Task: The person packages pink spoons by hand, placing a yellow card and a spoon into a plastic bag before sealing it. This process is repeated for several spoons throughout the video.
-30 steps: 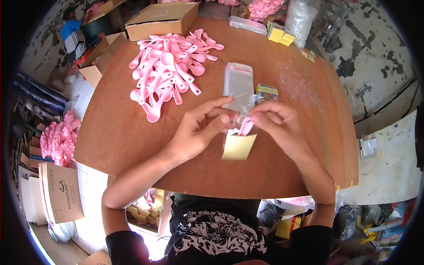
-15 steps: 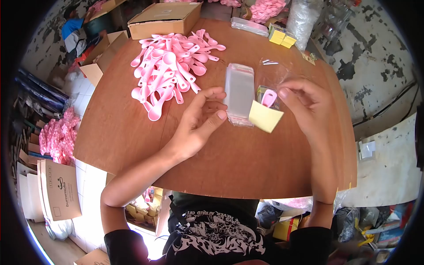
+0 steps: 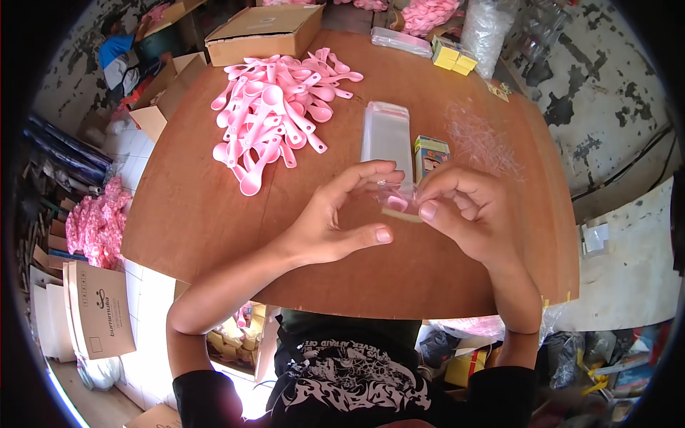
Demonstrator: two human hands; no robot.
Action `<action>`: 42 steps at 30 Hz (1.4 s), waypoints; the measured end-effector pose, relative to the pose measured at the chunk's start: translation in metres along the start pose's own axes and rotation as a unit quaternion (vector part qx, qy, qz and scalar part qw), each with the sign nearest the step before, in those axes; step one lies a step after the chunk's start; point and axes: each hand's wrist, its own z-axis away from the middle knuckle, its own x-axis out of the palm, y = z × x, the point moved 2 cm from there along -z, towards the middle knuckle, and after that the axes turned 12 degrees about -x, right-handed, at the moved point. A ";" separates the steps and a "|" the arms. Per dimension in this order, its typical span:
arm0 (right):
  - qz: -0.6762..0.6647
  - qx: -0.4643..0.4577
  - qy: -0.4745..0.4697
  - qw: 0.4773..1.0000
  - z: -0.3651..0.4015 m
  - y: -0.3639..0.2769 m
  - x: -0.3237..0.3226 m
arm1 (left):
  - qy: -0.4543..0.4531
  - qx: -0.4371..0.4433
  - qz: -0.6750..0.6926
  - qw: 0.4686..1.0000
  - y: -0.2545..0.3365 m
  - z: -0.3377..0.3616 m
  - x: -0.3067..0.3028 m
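Observation:
My right hand pinches a clear plastic bag with a pink spoon handle and a card edge showing inside. Just to its left, my left hand has its fingers and thumb spread apart, nothing gripped between them. Behind both hands lies a stack of clear plastic sleeves, with a small yellow and green box at its right side. A large heap of pink spoons lies at the left of the brown table.
A closed cardboard box stands at the table's back left. Yellow boxes and a wrapped roll are at the back right. Thin clear strips lie on the right. A person is far left.
My right hand has brought the bag down and left, turning the card nearly edge-on. The small box and clear strips show more fully. My left hand has moved right and lower, its thumb farther from its fingers.

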 end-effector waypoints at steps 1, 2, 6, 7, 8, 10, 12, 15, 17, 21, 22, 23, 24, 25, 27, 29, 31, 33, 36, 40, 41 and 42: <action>-0.038 0.030 0.007 0.999 0.003 0.001 0.002 | 0.030 0.004 0.020 0.999 0.004 0.001 0.005; -0.076 0.061 0.015 0.995 0.006 0.002 0.003 | 0.031 0.005 0.021 0.999 0.003 0.002 0.004; -0.128 0.144 0.050 0.980 0.015 0.014 0.009 | 0.015 -0.088 0.061 0.994 -0.003 0.003 0.009; -0.133 0.180 0.071 0.972 0.020 0.020 0.008 | 0.019 -0.100 0.048 0.994 -0.004 0.003 0.009; -0.137 0.215 0.092 0.962 0.024 0.027 0.008 | 0.024 -0.112 0.035 0.993 -0.005 0.003 0.009; -0.153 0.211 0.109 0.959 0.031 0.034 0.012 | 0.033 -0.129 0.039 0.990 -0.011 0.002 0.008; -0.170 0.205 0.124 0.956 0.038 0.042 0.015 | 0.043 -0.146 0.042 0.987 -0.017 0.000 0.006; -0.113 0.195 0.119 0.967 0.044 0.051 0.015 | 0.051 -0.158 0.049 0.985 -0.022 -0.001 0.004; -0.105 0.189 0.127 0.968 0.043 0.052 0.016 | 0.032 -0.169 0.079 0.982 -0.025 -0.001 0.004; -0.090 0.173 0.147 0.970 0.044 0.056 0.016 | 0.055 -0.199 0.134 0.969 -0.027 0.000 0.003; -0.091 0.173 0.147 0.970 0.044 0.058 0.016 | 0.058 -0.190 0.127 0.972 -0.025 -0.001 0.003; -0.097 0.164 0.148 0.971 0.045 0.060 0.016 | 0.060 -0.182 0.121 0.974 -0.025 -0.001 0.002; -0.103 0.154 0.148 0.971 0.045 0.061 0.015 | 0.060 -0.183 0.121 0.974 -0.025 -0.002 0.003; -0.103 0.155 0.150 0.971 0.045 0.063 0.015 | 0.059 -0.182 0.120 0.974 -0.026 -0.002 0.003; -0.117 0.151 0.145 0.971 0.046 0.064 0.014 | 0.057 -0.182 0.120 0.974 -0.027 -0.003 0.003; -0.118 0.146 0.145 0.972 0.045 0.065 0.014 | 0.047 -0.200 0.097 0.974 -0.028 -0.002 0.001; -0.118 0.141 0.144 0.972 0.046 0.067 0.014 | 0.048 -0.196 0.103 0.974 -0.029 -0.003 0.001; -0.119 0.128 0.144 0.974 0.048 0.070 0.013 | 0.049 -0.192 0.109 0.974 -0.031 -0.003 0.001; -0.111 0.118 0.158 0.974 0.049 0.068 0.012 | 0.064 -0.197 0.089 0.974 -0.034 -0.002 -0.001; -0.081 0.096 0.129 0.984 0.051 0.069 0.008 | 0.046 -0.199 0.076 0.976 -0.034 0.000 -0.005; -0.076 0.093 0.114 0.986 0.050 0.068 0.007 | 0.037 -0.205 0.079 0.975 -0.034 0.000 -0.006; -0.072 0.090 0.098 0.988 0.050 0.068 0.006 | 0.037 -0.206 0.079 0.975 -0.033 0.000 -0.007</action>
